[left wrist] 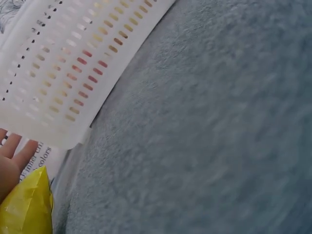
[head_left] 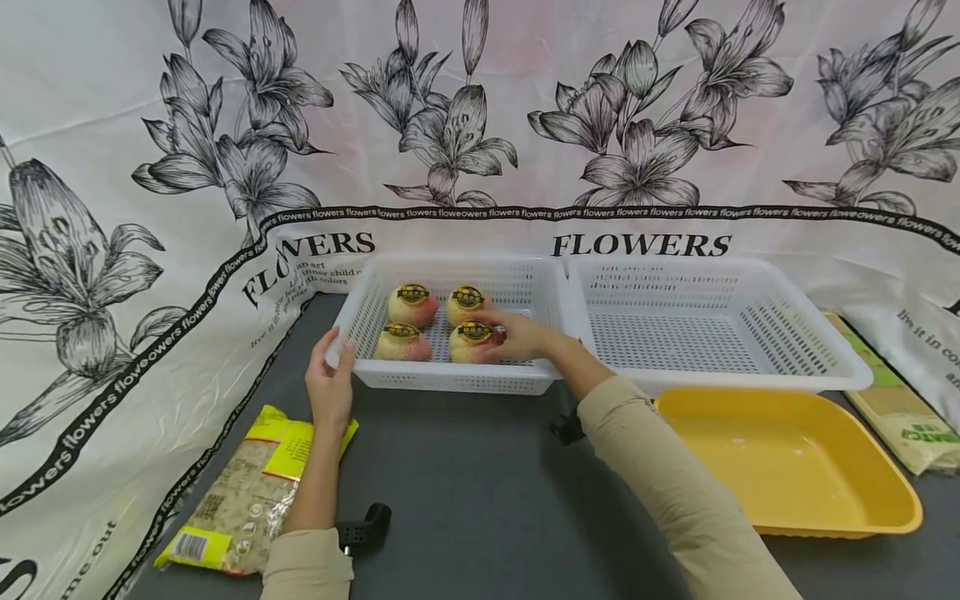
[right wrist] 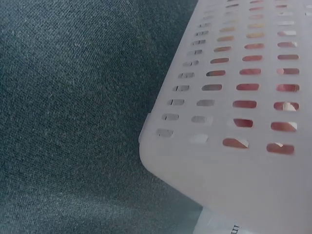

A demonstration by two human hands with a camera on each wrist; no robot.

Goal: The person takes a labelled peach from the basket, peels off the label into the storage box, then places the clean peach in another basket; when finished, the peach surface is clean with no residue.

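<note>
In the head view a white perforated plastic basket holds peaches in two rows, each with a black-and-gold label. My right hand reaches over its front rim and grips the front right peach, fingers on its right side. A back right peach sits just behind. On the left are a back peach and a front peach. My left hand holds the basket's front left corner, thumb and fingers at the rim. In the right wrist view the basket wall hides the right hand.
A second white basket stands against the first on the right. In front of it lies a yellow tray. A yellow-and-clear package lies under my left forearm, and a green-and-tan package at far right. Flower-printed cloth hangs behind.
</note>
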